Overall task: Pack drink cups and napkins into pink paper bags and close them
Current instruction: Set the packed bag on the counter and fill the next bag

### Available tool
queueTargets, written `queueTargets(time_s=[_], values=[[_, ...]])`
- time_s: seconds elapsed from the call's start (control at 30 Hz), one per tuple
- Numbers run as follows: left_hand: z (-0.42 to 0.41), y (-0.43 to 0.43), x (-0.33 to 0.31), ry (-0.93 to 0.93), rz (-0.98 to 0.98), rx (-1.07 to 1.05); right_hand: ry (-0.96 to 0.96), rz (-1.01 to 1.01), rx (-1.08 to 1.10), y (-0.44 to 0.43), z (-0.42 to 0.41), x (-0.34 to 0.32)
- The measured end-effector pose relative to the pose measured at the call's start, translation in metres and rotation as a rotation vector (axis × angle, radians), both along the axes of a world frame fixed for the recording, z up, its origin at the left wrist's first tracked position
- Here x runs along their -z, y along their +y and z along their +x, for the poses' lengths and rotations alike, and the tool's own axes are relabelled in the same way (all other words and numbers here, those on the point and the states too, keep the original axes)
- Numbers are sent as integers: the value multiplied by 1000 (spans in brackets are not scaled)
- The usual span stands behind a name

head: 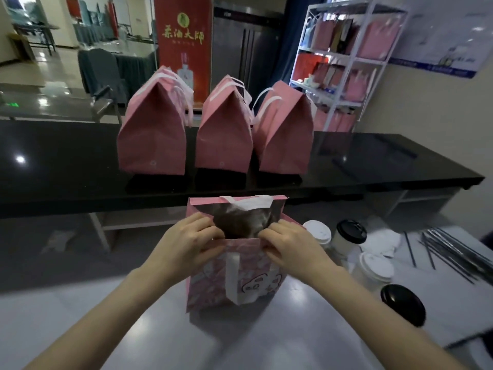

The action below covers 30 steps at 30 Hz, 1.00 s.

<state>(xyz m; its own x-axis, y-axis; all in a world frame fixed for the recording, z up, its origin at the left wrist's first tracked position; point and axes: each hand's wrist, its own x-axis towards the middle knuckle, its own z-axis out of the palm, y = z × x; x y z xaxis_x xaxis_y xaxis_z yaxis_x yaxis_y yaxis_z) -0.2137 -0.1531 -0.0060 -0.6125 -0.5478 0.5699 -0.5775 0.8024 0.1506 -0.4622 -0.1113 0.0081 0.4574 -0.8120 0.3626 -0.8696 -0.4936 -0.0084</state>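
A pink paper bag [213, 287] with a white handle and a cartoon print stands upright on the grey table in front of me, its mouth open. My left hand [186, 239] pinches the near rim at the left, and my right hand [288, 244] pinches it at the right. The inside of the bag is dark, and I cannot tell what it holds. Three closed pink bags [152, 137] [224, 134] [285, 134] stand in a row on the black counter behind. Several lidded cups stand to the right: a white-lidded cup [318, 233], a black-lidded cup [349, 236] and another black-lidded cup [402, 303].
A white stack, perhaps napkins [381, 243], and several dark straws [453, 252] lie at the right of the grey table [133, 329]. The black counter [66, 161] runs across behind. A white shelf rack [344, 60] with more bags stands at the back right.
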Motion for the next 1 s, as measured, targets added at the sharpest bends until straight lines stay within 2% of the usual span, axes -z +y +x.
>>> queueTargets(time_s=[0.2, 0.27, 0.33, 0.4, 0.5, 0.77, 1.0], values=[[-9, -5, -20, 187, 0, -138, -224, -93, 53, 5, -43, -9], [-11, -10, -23, 221, 10, -204, -248, -48, 131, 0, -70, -9], [-14, -16, -24, 132, 111, -225, -198, 107, 264, -11, -104, -5], [-20, -19, -22, -40, 188, -218, -61, 290, 385, -26, -135, 2], [-28, -20, -15, -279, 246, -272, 73, 488, 439, -49, -165, 19], [-35, 3, 8, -531, 167, -447, 254, 581, 377, -101, -187, 65], [-38, 19, 11, -550, 217, -537, 139, 637, 301, -108, -194, 77]])
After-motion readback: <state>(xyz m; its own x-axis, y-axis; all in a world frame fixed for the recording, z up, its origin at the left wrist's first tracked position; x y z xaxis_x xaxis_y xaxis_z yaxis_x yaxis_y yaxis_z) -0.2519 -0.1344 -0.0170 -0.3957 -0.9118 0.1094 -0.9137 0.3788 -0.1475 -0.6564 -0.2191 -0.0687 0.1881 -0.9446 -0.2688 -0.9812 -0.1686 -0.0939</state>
